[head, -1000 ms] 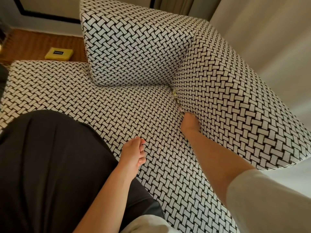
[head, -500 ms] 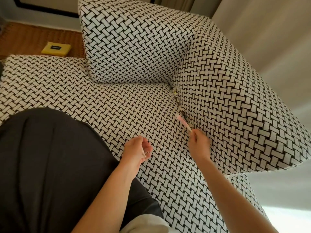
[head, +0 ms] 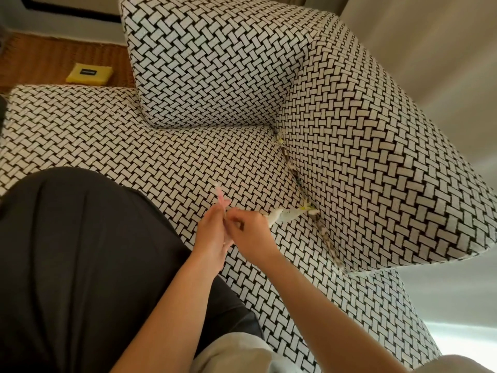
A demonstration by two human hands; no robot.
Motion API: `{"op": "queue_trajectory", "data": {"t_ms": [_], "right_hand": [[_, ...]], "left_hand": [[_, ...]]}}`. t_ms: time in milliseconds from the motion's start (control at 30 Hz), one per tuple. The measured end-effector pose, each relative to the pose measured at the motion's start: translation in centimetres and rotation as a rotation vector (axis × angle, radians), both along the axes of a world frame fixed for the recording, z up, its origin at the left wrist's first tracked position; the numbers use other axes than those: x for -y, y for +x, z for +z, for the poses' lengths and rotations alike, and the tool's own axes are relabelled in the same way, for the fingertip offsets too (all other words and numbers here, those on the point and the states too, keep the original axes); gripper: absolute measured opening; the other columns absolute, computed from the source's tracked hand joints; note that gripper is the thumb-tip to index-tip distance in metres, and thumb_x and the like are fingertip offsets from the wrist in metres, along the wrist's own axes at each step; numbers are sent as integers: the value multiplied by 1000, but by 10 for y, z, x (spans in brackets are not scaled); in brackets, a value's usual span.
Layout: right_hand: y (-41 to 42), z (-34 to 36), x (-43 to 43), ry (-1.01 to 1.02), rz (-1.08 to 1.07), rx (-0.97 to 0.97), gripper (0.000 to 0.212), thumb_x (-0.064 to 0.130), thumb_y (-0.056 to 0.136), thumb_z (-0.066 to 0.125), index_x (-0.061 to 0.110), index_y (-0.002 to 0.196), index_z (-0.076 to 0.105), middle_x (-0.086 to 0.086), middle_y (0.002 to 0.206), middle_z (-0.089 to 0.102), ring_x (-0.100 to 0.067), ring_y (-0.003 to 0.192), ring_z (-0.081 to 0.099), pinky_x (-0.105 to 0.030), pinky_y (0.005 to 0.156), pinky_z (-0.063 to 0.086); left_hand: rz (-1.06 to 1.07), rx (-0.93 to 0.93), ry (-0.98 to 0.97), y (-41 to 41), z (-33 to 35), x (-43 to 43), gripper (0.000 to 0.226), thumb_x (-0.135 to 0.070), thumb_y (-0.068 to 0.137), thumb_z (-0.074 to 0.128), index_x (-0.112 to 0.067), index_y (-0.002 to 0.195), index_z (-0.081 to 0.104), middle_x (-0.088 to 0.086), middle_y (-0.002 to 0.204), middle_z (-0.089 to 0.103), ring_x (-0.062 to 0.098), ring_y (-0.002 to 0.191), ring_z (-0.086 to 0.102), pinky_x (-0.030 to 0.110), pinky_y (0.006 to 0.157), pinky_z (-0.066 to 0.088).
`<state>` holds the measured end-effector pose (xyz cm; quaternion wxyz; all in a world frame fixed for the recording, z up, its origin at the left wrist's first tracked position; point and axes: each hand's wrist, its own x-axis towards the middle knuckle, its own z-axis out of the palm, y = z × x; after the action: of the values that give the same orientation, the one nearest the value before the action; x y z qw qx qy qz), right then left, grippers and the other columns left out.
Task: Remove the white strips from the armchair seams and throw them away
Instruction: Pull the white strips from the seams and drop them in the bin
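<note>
The armchair (head: 242,76) fills most of the view, upholstered all over in a black-and-white basket-weave fabric. Its seat (head: 188,162) runs from the left edge down to the lower right, the back cushion (head: 215,63) stands behind it, and the right arm (head: 376,170) slopes along the right side. A dark cloth (head: 80,265) covers the lower left part of the seat. Pale curtains (head: 430,49) hang behind the arm of the chair. At upper left, beyond the seat, lies a brown wicker surface (head: 40,60).

Both bare forearms reach up from the bottom edge and meet over the seat, just beside the edge of the dark cloth. The left grip (head: 212,232) and the right grip (head: 250,232) touch at the fingertips. The left grip is pressed together, thumb against fingers, pinching a pinkish strip (head: 222,197) that stands up above the fingertips. The right grip is curled, and a white strip (head: 285,215) comes out from its far side; the strip stretches across the seat to the seam (head: 295,179) between seat and right arm, where its far end is tucked in.

A yellow pad (head: 90,74) with a black label lies flat on the wicker surface. More pale scraps (head: 326,238) sit wedged along the lower part of the seam, and a small tuft (head: 279,141) shows at its upper corner.
</note>
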<state>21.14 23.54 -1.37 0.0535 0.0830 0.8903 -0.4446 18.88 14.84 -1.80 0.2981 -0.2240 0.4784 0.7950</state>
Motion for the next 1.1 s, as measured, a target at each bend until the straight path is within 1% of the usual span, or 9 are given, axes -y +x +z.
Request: {"op": "queue_trajectory", "data": {"t_ms": [167,333,433,633,700,767,900,1000,1100], "right_hand": [[-2,2,12,-1,-9,13,8,10,94,46,6,98,52,1,66,56,-7,54,50,-16,50,44],[4,6,-6,105,159,42,10,2,87,53,1,92,62,1,95,53,5,67,45,-6,64,39],[13,3,-13,105,186,18,17,6,87,57,7,99,68,7,110,48,-6,73,54,-15,70,48],[18,-6,-46,259,-193,110,46,23,94,52,15,138,40,-2,137,32,-11,82,56,-16,71,49],[18,-12,-54,332,-182,187,46,30,94,50,17,137,40,-2,134,34,-10,87,56,-20,79,47],[16,-12,-54,290,-146,158,31,23,95,49,13,124,53,-3,115,51,-2,71,49,-12,67,43],[12,-5,-36,-70,-264,88,16,9,92,52,11,90,67,4,69,59,-7,55,43,-14,51,37],[9,5,-14,-296,-273,75,24,7,91,52,17,76,67,5,73,67,-19,60,49,-31,57,44],[11,7,8,-239,-208,28,19,8,93,49,17,84,62,3,74,63,-13,61,53,-21,57,46]], "left_hand": [[-43,130,79,3,7,4,33,-41,97,40,-18,109,61,5,102,68,12,97,64,28,79,51],[-71,149,11,2,5,2,22,-21,97,46,-12,111,61,5,108,67,13,91,65,25,75,54],[-35,152,-74,-2,-4,1,14,-14,94,52,-8,98,64,12,104,68,19,90,65,31,82,53],[32,137,-125,-3,-9,0,23,-26,94,53,-5,101,63,6,78,57,16,67,50,26,62,44],[43,143,-150,-3,-5,0,20,-22,96,49,-9,104,63,7,86,60,15,64,48,23,54,41],[23,135,-216,-3,-2,0,18,-18,95,49,-14,103,65,9,97,60,14,64,49,21,50,39],[-81,131,-215,1,4,1,36,-41,94,43,-16,113,59,5,109,62,19,73,57,25,49,38],[-177,162,-71,2,10,2,68,-69,87,28,-16,115,58,8,109,65,20,83,62,27,57,41],[-227,201,78,3,16,1,64,-68,85,33,-14,105,60,12,105,67,21,92,64,36,71,49]]}}
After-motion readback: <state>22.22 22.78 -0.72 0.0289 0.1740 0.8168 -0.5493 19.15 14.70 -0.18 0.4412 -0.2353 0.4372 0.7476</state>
